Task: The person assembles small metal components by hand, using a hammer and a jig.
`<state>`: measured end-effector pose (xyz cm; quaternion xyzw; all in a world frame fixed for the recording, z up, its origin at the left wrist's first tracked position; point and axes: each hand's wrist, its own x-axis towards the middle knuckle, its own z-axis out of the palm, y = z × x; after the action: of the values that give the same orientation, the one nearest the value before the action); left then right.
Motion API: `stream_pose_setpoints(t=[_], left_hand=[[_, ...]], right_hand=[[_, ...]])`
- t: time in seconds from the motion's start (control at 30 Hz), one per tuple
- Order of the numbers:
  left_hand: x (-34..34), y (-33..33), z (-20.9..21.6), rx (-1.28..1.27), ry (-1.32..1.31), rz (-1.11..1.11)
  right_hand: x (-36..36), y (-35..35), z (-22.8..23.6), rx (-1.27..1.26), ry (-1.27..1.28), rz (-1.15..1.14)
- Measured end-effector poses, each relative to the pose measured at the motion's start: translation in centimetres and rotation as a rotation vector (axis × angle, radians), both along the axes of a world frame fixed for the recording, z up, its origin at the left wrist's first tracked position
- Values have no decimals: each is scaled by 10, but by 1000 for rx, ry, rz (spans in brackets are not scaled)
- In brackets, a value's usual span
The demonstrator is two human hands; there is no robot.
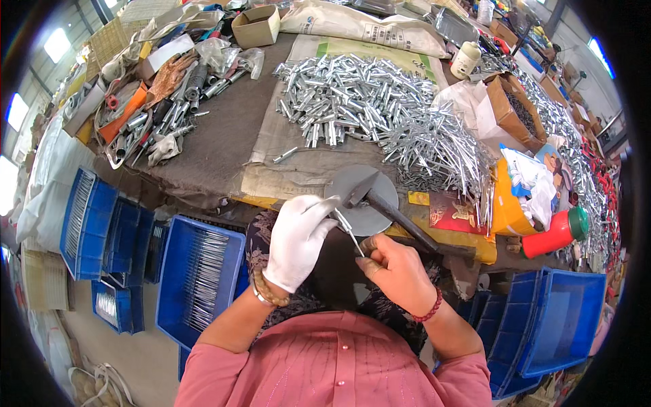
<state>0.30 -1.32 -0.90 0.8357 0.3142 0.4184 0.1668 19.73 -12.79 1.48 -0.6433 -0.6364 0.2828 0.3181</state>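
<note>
My left hand (298,234), in a white glove, pinches the upper end of a slim silvery metal rod (350,229), whose upper part is thicker. The rod's lower end sits between the thumb and fingers of my bare right hand (401,270). It slants between both hands just in front of the bench edge. Behind it, a hammer (401,220) lies with its head on a round grey metal plate (369,173). Beyond the plate are a heap of short shiny metal tubes (352,88) and a pile of thin metal rods (441,142).
Blue bins (167,305) holding metal rods stand at the left, and more blue bins (600,319) at the right. A red bottle with a green cap (553,234), a yellow container (507,203) and a cardboard box (519,112) line the right side. Tools (169,112) clutter the left bench.
</note>
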Motion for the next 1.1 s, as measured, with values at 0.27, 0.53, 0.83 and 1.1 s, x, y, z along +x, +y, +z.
stream_pose_setpoints(t=[0.27, 0.53, 0.83, 1.1], left_hand=[[-6, -38, -11, -1087, -407, -17], [-29, -45, -8, -1079, -533, -8], [-221, -54, -110, -960, -502, 800], [-408, -128, -265, -1148, -278, 1330]], right_hand=[[-17, -3, 2, -546, 670, -98], [-45, -5, -10, -430, 405, 3], [-13, -10, -32, -514, 497, -35], [-24, -7, -33, -615, 512, 7]])
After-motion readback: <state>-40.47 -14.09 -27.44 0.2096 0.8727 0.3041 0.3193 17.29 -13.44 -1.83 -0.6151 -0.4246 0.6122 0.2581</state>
